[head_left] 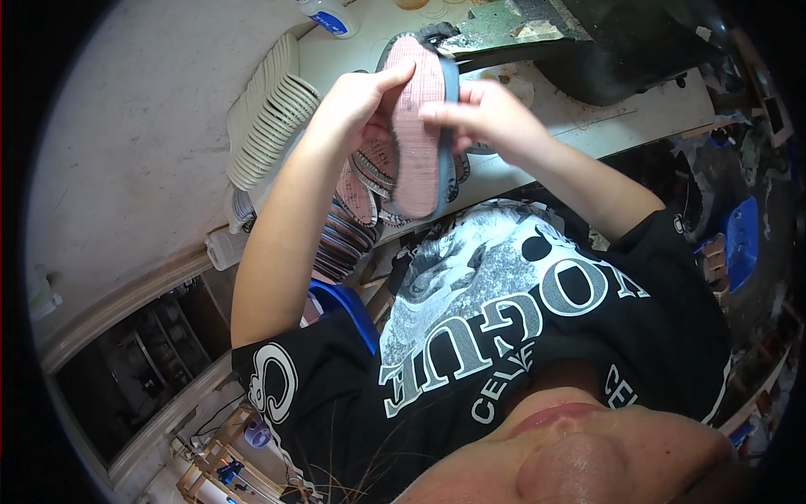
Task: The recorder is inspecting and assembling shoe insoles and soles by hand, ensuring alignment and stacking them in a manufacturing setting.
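Fingers (437, 111): both sets clamped on pink insole (417, 126), held upright above worktop (588, 118). Left hand (357, 105) at 9 o'clock edge, right hand (487, 113) at 3. Stacked white soles (269, 118) at 9. Even edge pressure is judged advisable.

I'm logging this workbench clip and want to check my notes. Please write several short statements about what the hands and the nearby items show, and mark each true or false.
1. Both hands hold one pink insole with a grey-blue edge. True.
2. The left hand lies flat on the table. False: it is raised, its thumb pressing on the insole.
3. A stack of white insoles fans out left of the hands. True.
4. The right hand holds a pair of scissors. False: its fingers grip the insole's edge.
5. More pink patterned insoles lie below the held one. True.
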Tool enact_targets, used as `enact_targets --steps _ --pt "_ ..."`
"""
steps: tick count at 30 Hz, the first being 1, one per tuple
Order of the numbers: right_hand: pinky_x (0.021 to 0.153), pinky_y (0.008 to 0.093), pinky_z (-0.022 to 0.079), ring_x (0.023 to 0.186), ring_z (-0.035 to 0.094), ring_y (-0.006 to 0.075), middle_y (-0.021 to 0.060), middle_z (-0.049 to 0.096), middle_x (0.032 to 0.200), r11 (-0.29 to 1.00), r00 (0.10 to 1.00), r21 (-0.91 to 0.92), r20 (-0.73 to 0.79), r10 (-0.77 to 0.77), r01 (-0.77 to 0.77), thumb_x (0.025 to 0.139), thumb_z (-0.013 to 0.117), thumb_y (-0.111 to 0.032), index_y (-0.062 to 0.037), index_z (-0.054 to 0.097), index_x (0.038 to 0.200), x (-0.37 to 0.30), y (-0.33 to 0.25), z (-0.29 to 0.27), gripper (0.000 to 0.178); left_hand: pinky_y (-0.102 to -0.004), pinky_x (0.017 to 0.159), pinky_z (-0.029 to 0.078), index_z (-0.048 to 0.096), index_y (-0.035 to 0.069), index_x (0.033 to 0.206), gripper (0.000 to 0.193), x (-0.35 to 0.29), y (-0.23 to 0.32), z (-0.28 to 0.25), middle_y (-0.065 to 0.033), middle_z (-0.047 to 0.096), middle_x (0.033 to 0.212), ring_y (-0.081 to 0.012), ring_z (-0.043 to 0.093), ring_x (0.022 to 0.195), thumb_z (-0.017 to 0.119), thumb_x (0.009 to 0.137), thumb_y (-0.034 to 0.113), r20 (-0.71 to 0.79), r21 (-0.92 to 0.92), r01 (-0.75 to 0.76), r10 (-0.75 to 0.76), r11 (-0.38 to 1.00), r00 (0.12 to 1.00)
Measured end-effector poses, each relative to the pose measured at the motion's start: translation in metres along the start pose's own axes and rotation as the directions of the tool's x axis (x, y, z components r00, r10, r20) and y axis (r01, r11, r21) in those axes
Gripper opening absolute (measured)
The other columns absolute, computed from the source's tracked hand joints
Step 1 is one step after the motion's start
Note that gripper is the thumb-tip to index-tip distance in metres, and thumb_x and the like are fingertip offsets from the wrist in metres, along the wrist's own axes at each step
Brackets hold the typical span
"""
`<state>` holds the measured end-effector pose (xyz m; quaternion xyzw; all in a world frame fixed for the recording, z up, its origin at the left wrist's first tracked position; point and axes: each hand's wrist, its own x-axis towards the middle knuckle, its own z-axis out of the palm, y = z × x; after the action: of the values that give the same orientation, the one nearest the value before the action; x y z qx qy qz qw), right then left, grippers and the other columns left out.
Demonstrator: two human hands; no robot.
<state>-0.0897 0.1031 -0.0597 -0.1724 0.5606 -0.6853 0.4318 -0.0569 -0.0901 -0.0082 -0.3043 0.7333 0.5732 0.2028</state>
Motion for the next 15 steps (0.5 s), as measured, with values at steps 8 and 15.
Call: enact_targets --steps 8,15 --pt "0.070 0.0224 0.049 0.077 0.060 0.0061 0.0035 0.067 0.088 0.997 0.998 -0.065 -0.025 -0.053 0.051 0.087 0.067 -0.025 -0.0002 0.066 0.100 0.000 0.004 -0.019 0.028 -0.0265 0.048 0.049 0.062 -0.001 0.080 0.049 -0.007 0.006 0.007 -0.0089 0.060 0.064 -0.0142 0.053 0.043 0.073 0.077 0.047 0.077 -0.053 0.002 0.002 0.999 0.997" --pt "0.065 0.0215 0.049 0.070 0.060 0.0051 0.0034 0.067 0.085 0.995 0.995 0.025 -0.047 -0.091 0.092 0.086 0.068 -0.029 0.0001 0.067 0.098 0.022 0.007 -0.018 0.032 -0.0247 0.040 0.044 0.050 0.008 0.061 0.043 0.015 -0.008 -0.005 0.0009 0.047 0.049 -0.0087 0.044 0.039 0.082 0.069 0.036 -0.107 -0.114 -0.120 0.108 0.986 0.988"
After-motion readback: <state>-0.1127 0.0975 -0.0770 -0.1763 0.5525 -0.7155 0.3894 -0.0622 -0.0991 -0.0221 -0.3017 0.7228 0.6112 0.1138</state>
